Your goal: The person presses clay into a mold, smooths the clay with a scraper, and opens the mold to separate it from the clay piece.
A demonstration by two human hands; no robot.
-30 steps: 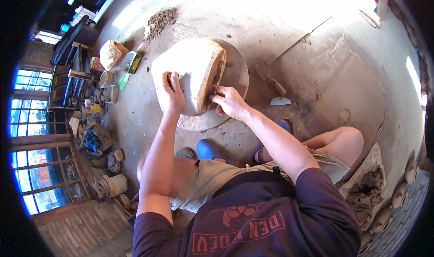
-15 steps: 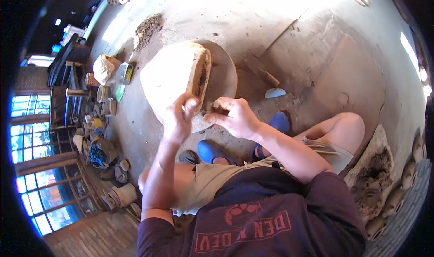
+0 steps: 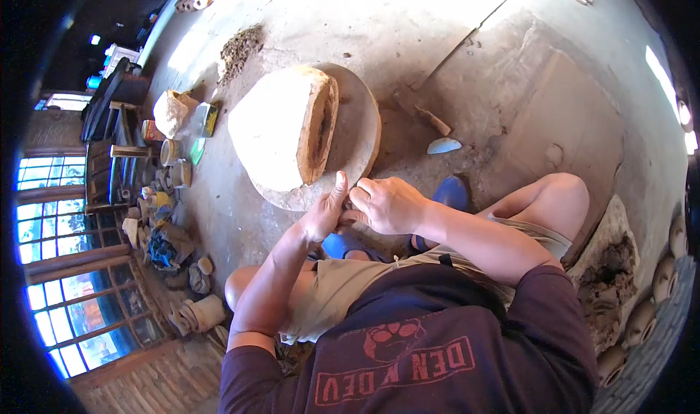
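A large pale clay form (image 3: 273, 126) with a long hollow opening on its right side lies on a round board (image 3: 357, 115). My left hand (image 3: 326, 213) is just below the board's near edge, thumb up, its fingers curled against my other hand. Pressed to it from the right is my right hand (image 3: 386, 205), fingers closed in a pinch. Whatever lies between the fingers is too small and hidden to make out. Neither hand touches the clay form.
A pale blue-white scraper (image 3: 443, 146) and a wooden-handled tool (image 3: 435, 122) lie right of the board. Jars, bags and pots (image 3: 200, 313) line the left. At the right sits a sack with brown clay (image 3: 605, 275). Crumbled clay (image 3: 240, 49) lies beyond the board.
Both hands have moved away from the clay form, down toward my body, and have come together. The form's opening now shows more fully.
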